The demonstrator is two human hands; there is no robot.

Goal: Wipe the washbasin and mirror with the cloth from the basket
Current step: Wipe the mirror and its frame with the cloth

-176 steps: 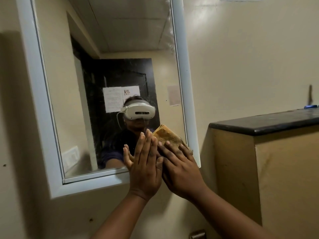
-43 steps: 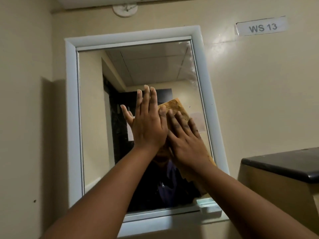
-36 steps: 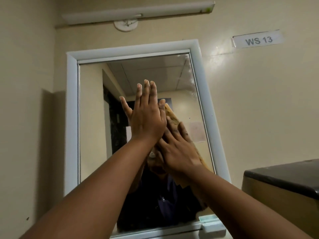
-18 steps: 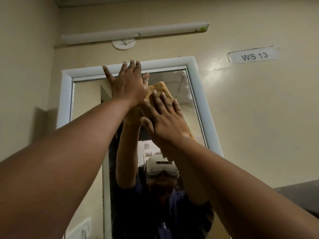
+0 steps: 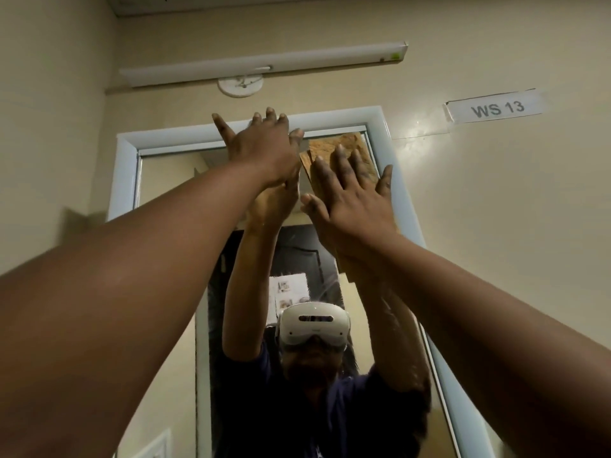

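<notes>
Head camera, single view: tilted steeply upward, close to the mirror (image 5: 172, 246), facing the wall (image 5: 496, 226); raised forearms fill the foreground.

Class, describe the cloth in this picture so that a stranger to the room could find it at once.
Start at the white-framed mirror on the cream wall. In its top right corner, the right hand presses the cloth flat against the glass. It is the only mottled yellow-brown thing there, folded, its upper edge showing above the fingertips.
</notes>
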